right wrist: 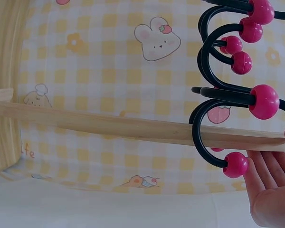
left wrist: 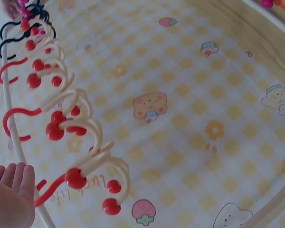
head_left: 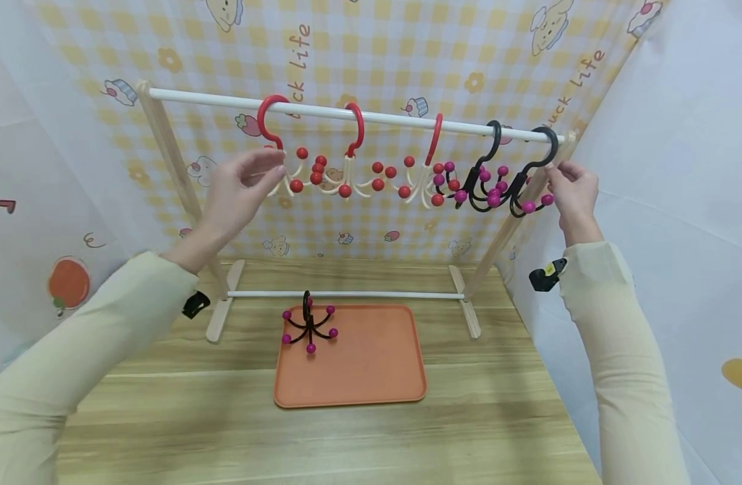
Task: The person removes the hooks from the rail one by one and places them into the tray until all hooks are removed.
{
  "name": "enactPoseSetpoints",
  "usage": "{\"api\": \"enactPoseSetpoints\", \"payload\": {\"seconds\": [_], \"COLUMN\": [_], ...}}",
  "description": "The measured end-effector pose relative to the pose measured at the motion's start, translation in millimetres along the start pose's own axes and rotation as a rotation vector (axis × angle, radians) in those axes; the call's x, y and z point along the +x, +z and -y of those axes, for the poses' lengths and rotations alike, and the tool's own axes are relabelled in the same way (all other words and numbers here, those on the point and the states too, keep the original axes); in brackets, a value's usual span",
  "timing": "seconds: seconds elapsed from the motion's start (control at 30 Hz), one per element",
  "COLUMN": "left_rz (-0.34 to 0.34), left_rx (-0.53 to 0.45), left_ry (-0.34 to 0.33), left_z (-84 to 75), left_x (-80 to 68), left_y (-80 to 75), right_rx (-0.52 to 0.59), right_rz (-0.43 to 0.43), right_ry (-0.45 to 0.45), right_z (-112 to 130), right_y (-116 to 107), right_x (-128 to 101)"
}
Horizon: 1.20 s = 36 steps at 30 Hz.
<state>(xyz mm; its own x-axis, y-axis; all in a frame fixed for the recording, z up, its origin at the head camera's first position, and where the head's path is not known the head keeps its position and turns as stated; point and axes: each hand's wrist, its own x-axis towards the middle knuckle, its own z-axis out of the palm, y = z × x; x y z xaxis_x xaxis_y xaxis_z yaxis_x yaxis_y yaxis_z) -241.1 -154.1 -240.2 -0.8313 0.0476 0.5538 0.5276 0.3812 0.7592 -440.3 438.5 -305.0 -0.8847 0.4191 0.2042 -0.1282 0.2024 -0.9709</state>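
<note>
My left hand (head_left: 240, 188), fingers straight in the left wrist view, is beside the neck of the leftmost red-hooked rack hook (left wrist: 76, 178). This has cream prongs with red balls. Two more like it, a middle one (head_left: 349, 172) and one further right (head_left: 428, 175), hang on the white rail (head_left: 213, 100). My right hand (head_left: 573, 195) is at the right wooden post (right wrist: 109, 126), its thumb overlapping it. Close by hangs the rightmost black rack hook (head_left: 519, 185) with magenta balls; another black one (head_left: 474, 178) hangs beside it. I cannot tell whether the right hand grips anything.
An orange tray (head_left: 364, 364) lies on the wooden table (head_left: 225, 431), with a black rack hook (head_left: 310, 323) at its far left corner. The rack's left post (head_left: 170, 155) and lower white bar (head_left: 377, 294) stand behind. A checked cloth (head_left: 371, 236) covers the wall.
</note>
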Motion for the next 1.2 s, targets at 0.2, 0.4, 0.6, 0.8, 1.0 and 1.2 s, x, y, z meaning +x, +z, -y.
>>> {"api": "enactPoseSetpoints", "payload": {"seconds": [0.2, 0.4, 0.6, 0.8, 1.0, 1.2], "left_rz": [-0.103, -0.16, -0.154, -0.137, -0.122, -0.12], "left_rx": [0.01, 0.018, 0.0, -0.007, 0.017, -0.028], "left_ry": [-0.045, -0.122, -0.179, -0.279, -0.346, -0.39], "left_z": [-4.7, -2.3, 2.5, 7.1, 5.8, 5.5], "left_x": [15.8, 24.9, 31.9, 39.0, 44.9, 52.9], "left_y": [-9.9, -15.3, -16.8, -16.2, -13.6, -9.8], "right_rx": [-0.001, 0.005, 0.016, -0.002, -0.008, 0.002], "right_rz": [-0.007, -0.01, 0.002, -0.006, -0.009, -0.014], "right_ry": [0.077, 0.092, 0.024, 0.011, 0.012, 0.016], "right_z": [22.6, 34.6, 2.5, -11.9, -10.3, -9.3], "right_y": [5.6, 9.0, 0.5, -2.5, -2.2, -1.5], "right_x": [-25.5, -41.5, -2.9, 15.2, 13.0, 10.6]}}
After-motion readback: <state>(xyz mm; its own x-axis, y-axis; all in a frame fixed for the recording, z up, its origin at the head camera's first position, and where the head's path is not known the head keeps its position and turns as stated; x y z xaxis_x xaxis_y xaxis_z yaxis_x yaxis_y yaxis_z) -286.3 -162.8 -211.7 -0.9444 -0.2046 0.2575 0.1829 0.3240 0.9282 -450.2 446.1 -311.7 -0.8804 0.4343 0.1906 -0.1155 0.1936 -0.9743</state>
